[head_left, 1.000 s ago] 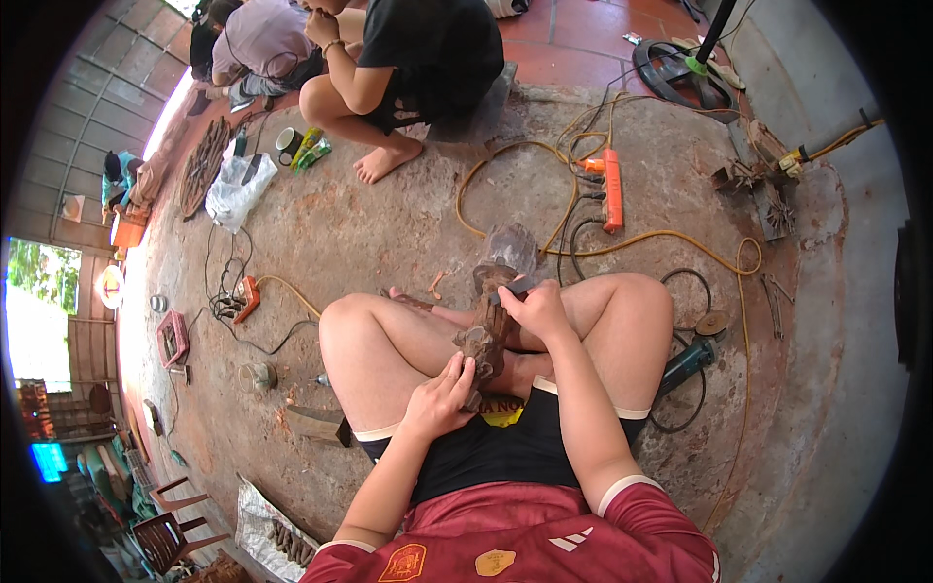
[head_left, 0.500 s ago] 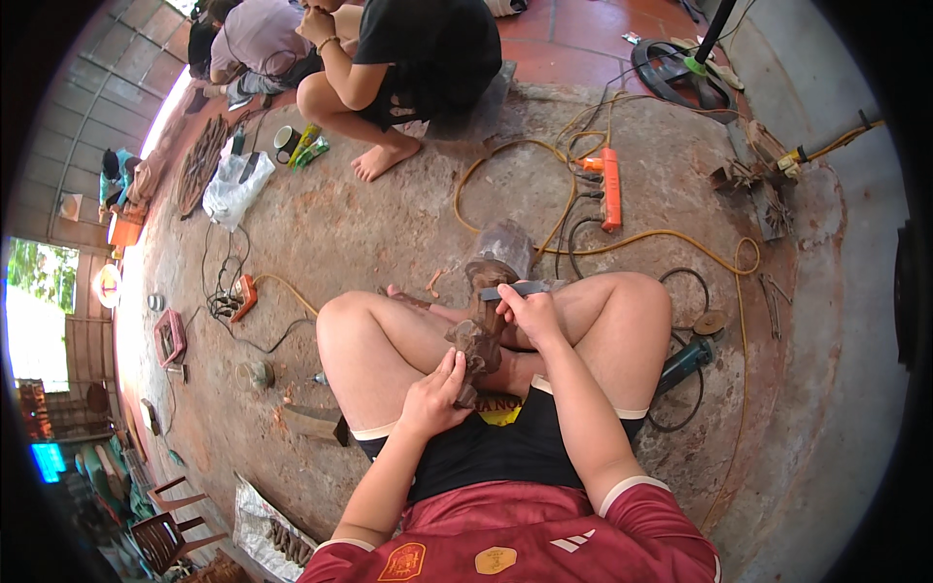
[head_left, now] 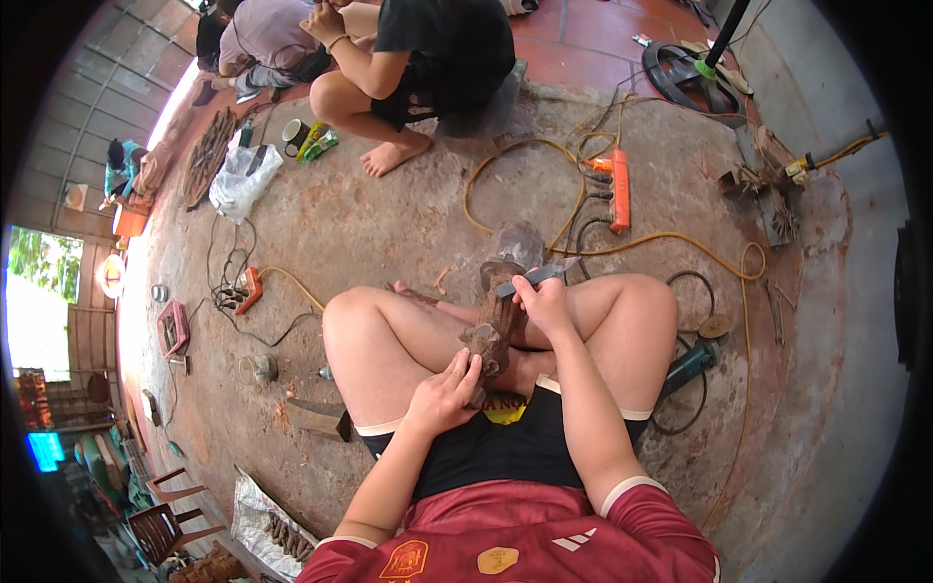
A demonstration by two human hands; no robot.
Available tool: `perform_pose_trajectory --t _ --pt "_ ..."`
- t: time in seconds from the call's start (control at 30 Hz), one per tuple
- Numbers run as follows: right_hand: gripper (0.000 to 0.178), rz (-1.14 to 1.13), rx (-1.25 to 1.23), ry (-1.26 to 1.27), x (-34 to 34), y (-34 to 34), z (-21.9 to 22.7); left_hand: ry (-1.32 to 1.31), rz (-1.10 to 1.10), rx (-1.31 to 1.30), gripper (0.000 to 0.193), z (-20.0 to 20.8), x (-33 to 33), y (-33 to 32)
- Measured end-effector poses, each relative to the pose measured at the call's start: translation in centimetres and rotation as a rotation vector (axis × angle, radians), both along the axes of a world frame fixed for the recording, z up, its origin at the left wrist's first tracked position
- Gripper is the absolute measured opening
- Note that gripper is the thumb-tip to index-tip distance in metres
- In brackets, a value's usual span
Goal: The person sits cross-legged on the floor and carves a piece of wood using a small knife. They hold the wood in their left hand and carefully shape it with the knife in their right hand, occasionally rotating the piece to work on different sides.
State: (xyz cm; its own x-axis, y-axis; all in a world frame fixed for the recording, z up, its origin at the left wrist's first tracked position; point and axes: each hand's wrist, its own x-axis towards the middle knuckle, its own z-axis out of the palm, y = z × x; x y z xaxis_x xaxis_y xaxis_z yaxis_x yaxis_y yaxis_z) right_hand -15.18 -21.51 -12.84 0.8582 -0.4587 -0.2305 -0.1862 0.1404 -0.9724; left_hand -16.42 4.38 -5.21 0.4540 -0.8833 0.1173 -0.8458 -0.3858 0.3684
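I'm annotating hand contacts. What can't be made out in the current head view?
In the head view:
Grip of the left hand on the brown carving: hidden by the back of that hand.
Middle of the flat grey tool: covered by the right hand.
Head of the person in black: mostly cut off by the upper edge.
Brown pieces on the white sack: too small to identify.

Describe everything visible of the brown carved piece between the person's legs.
The brown carved piece looks like wood: elongated and uneven, with a lumpy near end and a broader far part. It extends forward between the bent legs. The left hand touches its near end; the right hand holds a flat grey tool at its far half. Finer carving is unclear.
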Motion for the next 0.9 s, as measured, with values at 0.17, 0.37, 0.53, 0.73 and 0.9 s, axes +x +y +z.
perform_pose_trajectory --t 0.17,0.37,0.53,0.73,0.9 --pt "0.025 0.071 -0.166 0.006 -0.5 -0.9 0.9 -0.010 -0.004 -0.001 0.098 0.0 -0.1 -0.1" --pt "0.026 0.043 -0.254 0.008 -0.5 -0.1 2.0 -0.017 0.000 -0.013 0.096 -0.2 -0.1 0.0" --pt "0.027 0.015 -0.359 -0.076 -0.5 0.4 2.3 -0.005 -0.005 -0.003 0.096 0.0 0.0 0.0" --pt "0.027 -0.035 -0.509 -0.227 -0.5 1.8 2.1 0.036 0.007 -0.036 0.094 0.2 0.0 0.0" --pt "0.034 -0.086 -0.103 -0.006 -0.9 2.0 0.9 0.088 -0.002 -0.010 0.101 0.2 -0.1 0.1"
